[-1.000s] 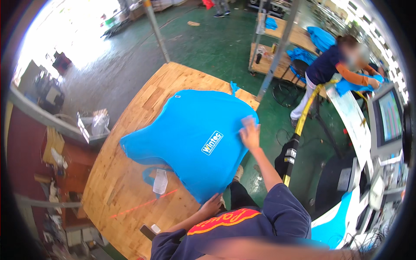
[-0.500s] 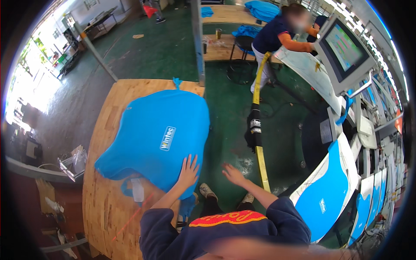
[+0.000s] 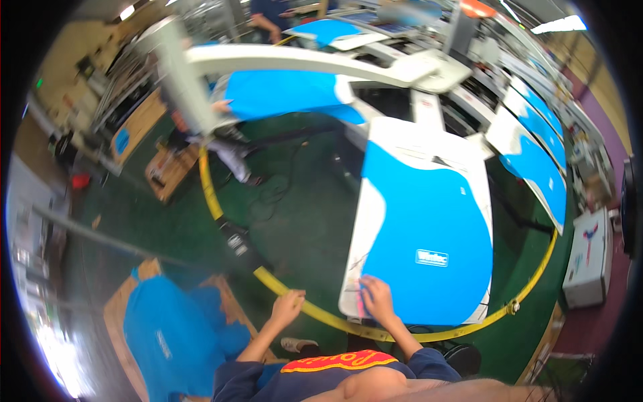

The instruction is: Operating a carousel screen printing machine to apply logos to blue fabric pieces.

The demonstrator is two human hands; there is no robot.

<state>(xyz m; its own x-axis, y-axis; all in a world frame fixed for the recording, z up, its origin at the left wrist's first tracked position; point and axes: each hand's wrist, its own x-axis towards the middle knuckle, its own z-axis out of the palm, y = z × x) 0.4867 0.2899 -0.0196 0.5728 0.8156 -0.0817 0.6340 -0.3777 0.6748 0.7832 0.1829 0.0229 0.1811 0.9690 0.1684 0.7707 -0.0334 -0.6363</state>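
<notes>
A blue cut fabric piece (image 3: 435, 221) with a small pale label lies flat on a white board (image 3: 365, 231) in front of me. My right hand (image 3: 377, 298) is at the piece's near left edge, fingers bent and closed on that edge, though the exact grip is blurred. Left of the board, my left hand (image 3: 288, 306) hovers by the yellow curved rail (image 3: 321, 316), its fingers curled and nothing visible in them. On the wooden table at my lower left lies a heap of blue fabric (image 3: 161, 335), apart from both hands.
The yellow rail with a black wrapped section (image 3: 241, 248) curves between me and the boards. More boards with blue pieces (image 3: 288, 94) surround the machine, under a white arm (image 3: 288, 60). A person (image 3: 228, 157) stands beyond the rail. A white box (image 3: 586, 258) sits right.
My view has swung right, from the table to the machine. My left hand has left the blue fabric on the table. My right hand has come to the blue piece on the board.
</notes>
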